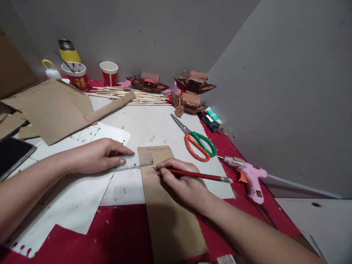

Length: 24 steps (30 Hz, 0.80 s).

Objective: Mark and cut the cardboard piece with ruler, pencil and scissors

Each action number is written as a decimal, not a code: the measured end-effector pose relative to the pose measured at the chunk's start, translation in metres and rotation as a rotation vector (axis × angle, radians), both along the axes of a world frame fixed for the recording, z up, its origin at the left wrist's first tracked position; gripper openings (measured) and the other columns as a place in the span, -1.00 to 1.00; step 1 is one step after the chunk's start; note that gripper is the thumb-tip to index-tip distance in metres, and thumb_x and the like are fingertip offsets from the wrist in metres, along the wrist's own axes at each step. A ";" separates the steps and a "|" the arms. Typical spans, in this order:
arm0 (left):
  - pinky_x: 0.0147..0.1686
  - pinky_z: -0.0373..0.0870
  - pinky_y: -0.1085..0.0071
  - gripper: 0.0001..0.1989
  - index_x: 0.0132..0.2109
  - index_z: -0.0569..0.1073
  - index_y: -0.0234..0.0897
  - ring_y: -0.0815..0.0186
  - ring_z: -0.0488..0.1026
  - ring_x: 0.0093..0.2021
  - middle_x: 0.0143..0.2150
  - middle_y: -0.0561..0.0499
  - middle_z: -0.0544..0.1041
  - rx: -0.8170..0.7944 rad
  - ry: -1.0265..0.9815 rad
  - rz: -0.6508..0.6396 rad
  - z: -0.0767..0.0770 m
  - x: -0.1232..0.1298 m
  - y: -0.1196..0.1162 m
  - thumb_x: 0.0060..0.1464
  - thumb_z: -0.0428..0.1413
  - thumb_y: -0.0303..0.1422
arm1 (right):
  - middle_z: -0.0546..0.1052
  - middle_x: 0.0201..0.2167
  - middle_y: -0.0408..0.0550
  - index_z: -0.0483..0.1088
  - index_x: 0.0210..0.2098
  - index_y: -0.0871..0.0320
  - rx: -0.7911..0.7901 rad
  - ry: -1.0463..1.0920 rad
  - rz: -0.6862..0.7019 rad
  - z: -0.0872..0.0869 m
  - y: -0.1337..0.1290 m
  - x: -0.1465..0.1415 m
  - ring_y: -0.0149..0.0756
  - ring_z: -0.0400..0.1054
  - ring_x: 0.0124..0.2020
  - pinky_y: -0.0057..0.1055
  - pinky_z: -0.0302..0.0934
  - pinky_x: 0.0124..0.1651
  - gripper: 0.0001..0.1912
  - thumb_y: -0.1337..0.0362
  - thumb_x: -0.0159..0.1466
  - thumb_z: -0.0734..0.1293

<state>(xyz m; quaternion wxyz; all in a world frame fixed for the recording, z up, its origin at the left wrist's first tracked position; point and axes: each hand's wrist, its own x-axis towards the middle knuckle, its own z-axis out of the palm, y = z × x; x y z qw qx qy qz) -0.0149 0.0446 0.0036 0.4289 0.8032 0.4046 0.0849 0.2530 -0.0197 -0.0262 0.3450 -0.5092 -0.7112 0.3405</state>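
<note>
A clear plastic ruler (134, 163) lies across the left edge of a long cardboard strip (165, 198). My left hand (101, 156) grips the ruler, thumb and forefinger on its near part. In my right hand (184, 179) is a red and black pencil (198, 175), pinched close to the point. Its tip touches or nearly touches the cardboard just below the ruler's end. A few short pencil marks show along the strip's top edge. Beneath the strip is a white sheet (123, 190). Scissors (192, 139) with orange and green handles rest beyond my right hand.
A pink glue gun (249, 176) lies at right on the red cloth (123, 234). Small boat models (150, 81), thin sticks (143, 96) and paper cups (109, 73) line the back. Cardboard pieces (57, 106), a drawn sheet (74, 209) and a phone (13, 156) are left.
</note>
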 end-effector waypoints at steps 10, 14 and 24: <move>-0.59 0.19 0.53 -0.55 0.12 0.50 -0.31 0.47 0.20 -0.59 -0.52 0.14 0.36 -0.188 -0.260 0.243 0.022 0.001 -0.006 0.12 0.19 -0.20 | 0.58 -0.41 -0.05 0.49 -0.10 0.19 -0.049 0.550 -0.088 -0.001 0.002 0.004 -0.41 0.43 -0.53 -0.48 0.32 -0.49 -0.70 0.12 0.35 0.28; -0.56 0.28 0.49 -0.56 0.12 0.47 -0.37 0.45 0.26 -0.58 -0.47 0.11 0.41 -0.011 -0.277 0.253 0.039 0.030 -0.024 0.17 0.13 -0.22 | 0.59 -0.34 0.00 0.45 -0.07 0.22 -0.210 0.632 0.044 0.008 0.003 0.004 -0.38 0.46 -0.46 -0.50 0.33 -0.48 -0.62 0.05 0.29 0.35; -0.38 0.44 0.42 -0.48 0.26 0.37 -0.30 0.38 0.43 -0.42 -0.04 -0.12 0.58 0.366 -0.200 0.297 0.018 0.091 -0.080 0.14 0.10 -0.35 | 0.60 -0.50 -0.08 0.48 -0.33 0.19 -0.388 0.931 -0.006 0.013 0.008 0.005 -0.41 0.39 -0.66 -0.54 0.32 -0.66 -0.66 0.06 0.06 0.52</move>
